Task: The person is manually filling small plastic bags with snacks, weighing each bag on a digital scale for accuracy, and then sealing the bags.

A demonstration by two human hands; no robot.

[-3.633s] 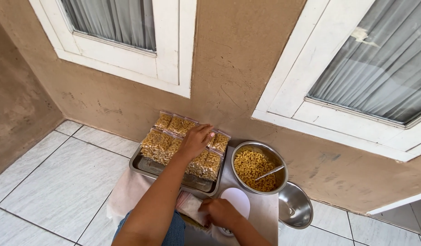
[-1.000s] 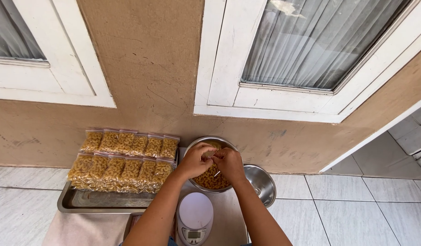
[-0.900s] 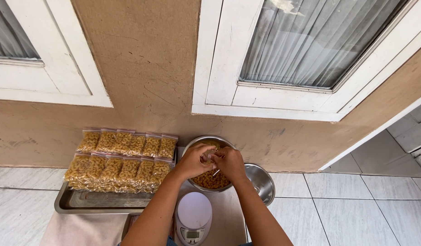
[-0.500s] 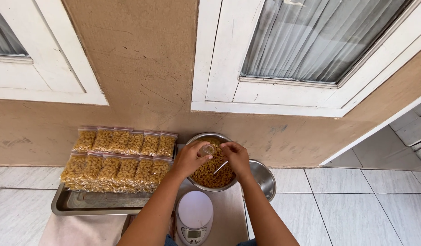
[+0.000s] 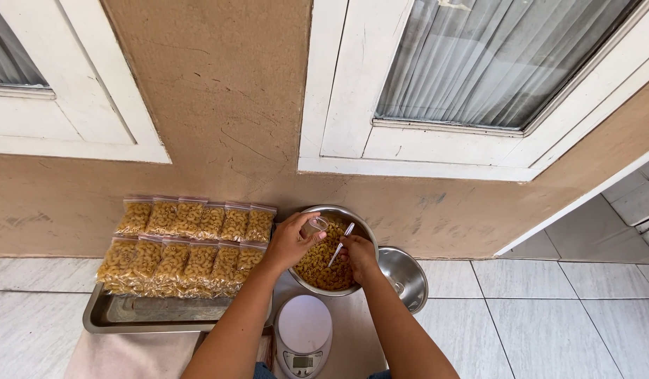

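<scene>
- Head view: your forearms are cut off by the bottom edge, and so is the lower end of the digital kitchen scale (image 5: 303,335); its small display is too tiny to make out.
- Your left hand (image 5: 290,241) has its grip pinched on a small clear plastic bag (image 5: 315,226) held over the bowl's near-left rim; the bag is see-through and hard to trace, and whether anything is inside it cannot be told.
- Your right hand (image 5: 359,254) has its grip closed around a white plastic spoon (image 5: 340,244) dipped into the pasta.
- The steel bowl (image 5: 356,219) sits between the tray and a second steel bowl (image 5: 403,276), holding golden elbow macaroni (image 5: 323,268).
- Left of it, filled macaroni bags (image 5: 187,242) lie in two rows on a metal tray (image 5: 156,317).
</scene>
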